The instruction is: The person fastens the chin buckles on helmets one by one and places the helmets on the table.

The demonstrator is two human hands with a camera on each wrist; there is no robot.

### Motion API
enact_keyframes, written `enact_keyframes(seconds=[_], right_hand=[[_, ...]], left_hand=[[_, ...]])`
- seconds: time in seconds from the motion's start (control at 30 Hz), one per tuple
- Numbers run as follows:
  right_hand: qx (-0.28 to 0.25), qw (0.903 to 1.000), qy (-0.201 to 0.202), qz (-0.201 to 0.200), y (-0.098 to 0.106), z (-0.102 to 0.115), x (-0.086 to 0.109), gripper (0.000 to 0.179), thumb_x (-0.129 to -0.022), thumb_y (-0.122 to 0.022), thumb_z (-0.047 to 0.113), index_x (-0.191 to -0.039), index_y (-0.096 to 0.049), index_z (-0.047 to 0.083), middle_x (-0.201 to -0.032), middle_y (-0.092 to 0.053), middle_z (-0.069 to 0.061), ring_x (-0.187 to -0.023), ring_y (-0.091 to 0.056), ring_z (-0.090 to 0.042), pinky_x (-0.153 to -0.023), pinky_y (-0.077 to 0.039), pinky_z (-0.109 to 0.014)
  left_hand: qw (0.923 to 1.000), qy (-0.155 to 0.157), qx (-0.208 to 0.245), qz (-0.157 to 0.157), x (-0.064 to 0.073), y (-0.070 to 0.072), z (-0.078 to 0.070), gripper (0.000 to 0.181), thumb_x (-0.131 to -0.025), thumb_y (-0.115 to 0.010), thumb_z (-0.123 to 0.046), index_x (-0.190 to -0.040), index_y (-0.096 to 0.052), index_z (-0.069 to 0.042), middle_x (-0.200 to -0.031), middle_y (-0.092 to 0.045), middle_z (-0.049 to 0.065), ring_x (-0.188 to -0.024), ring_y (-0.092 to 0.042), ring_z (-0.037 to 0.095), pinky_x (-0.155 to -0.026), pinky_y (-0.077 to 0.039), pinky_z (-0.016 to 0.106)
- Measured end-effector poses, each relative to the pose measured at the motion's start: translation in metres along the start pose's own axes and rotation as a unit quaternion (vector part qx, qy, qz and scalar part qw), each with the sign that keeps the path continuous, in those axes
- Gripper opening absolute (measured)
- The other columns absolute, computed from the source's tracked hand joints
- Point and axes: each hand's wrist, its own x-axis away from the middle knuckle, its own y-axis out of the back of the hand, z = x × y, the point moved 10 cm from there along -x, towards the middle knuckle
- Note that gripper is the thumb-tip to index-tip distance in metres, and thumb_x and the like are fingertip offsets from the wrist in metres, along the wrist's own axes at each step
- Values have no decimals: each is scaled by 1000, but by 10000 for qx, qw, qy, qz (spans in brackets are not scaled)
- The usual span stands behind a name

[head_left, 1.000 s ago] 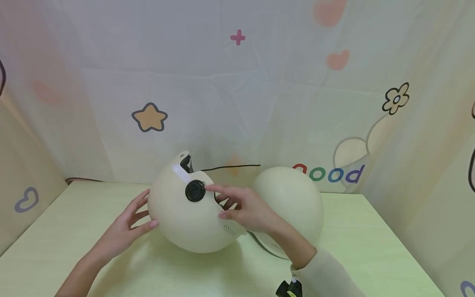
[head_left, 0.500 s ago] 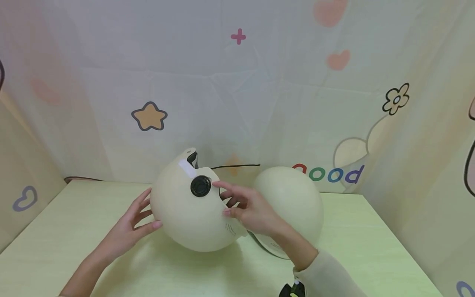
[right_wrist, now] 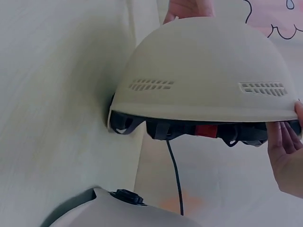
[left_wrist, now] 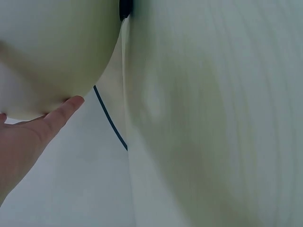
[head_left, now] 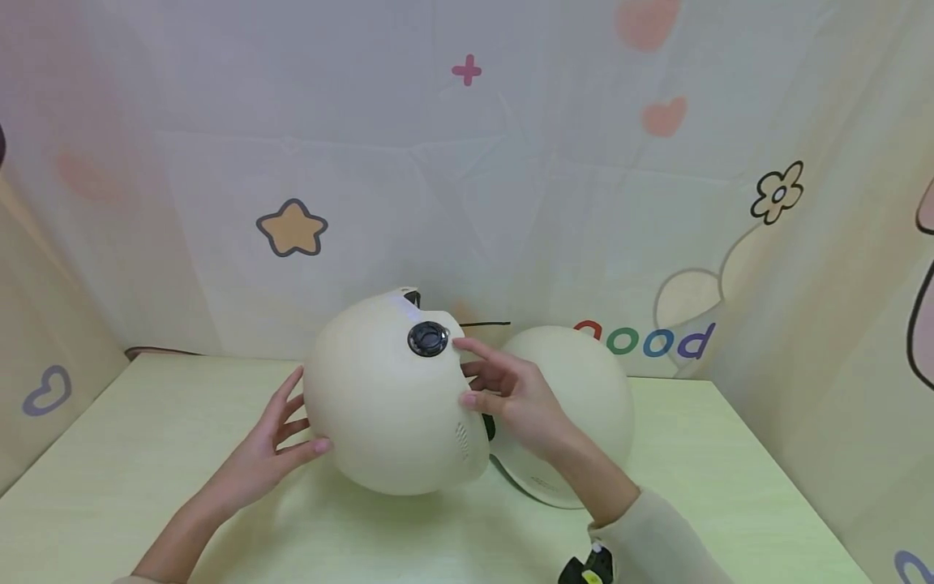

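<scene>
A cream helmet (head_left: 387, 405) is tilted between my two hands, with a round black disc (head_left: 428, 339) on its side facing me. My left hand (head_left: 263, 454) touches the rounded crown from the left with fairly straight, spread fingers. At the right rim, my right hand (head_left: 518, 397) grips the shell, thumb outside and fingers tucked under the edge. The right wrist view shows slotted vents, black inner lining (right_wrist: 165, 130) and a red patch (right_wrist: 206, 131) under the rim. Just behind on the right lies a second cream helmet (head_left: 598, 397), partly covered by my right hand.
The helmets are on a pale green table (head_left: 730, 487). A printed curtain (head_left: 365, 97) hangs behind and on both sides. A thin dark cable (head_left: 485, 324) runs along the back. A small black device (head_left: 587, 568) is at my right wrist.
The held helmet has turned, its black disc moving right and up and its opening swinging away from view. Both hands have shifted right with it. The second helmet has stayed put.
</scene>
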Motion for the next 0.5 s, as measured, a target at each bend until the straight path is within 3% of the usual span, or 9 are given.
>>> enact_keyframes(seconds=[0.2, 0.5], right_hand=[[-571, 9983, -53, -51, -1, -4, -2, 58, -82, -60, -7, -134, -46, 14, -112, -59, -16, -87, -57, -22, -78, -49, -27], [-667, 9976, -156, -140, -1, -7, -1, 57, -83, -60, -7, -134, -46, 15, -112, -59, -16, -87, -57, -22, -78, -48, -27]], left_hand=[[10000, 48, 40, 16, 1, 0, 2, 89, -86, -64, -19, -143, 1, -42, -146, -10, 24, -123, -30, 49, -87, -40, 57], [9987, 375, 245, 253, 3, -6, 15, 90, -87, -62, -21, -141, 6, -45, -144, -19, 25, -122, -37, 43, -87, -43, 51]])
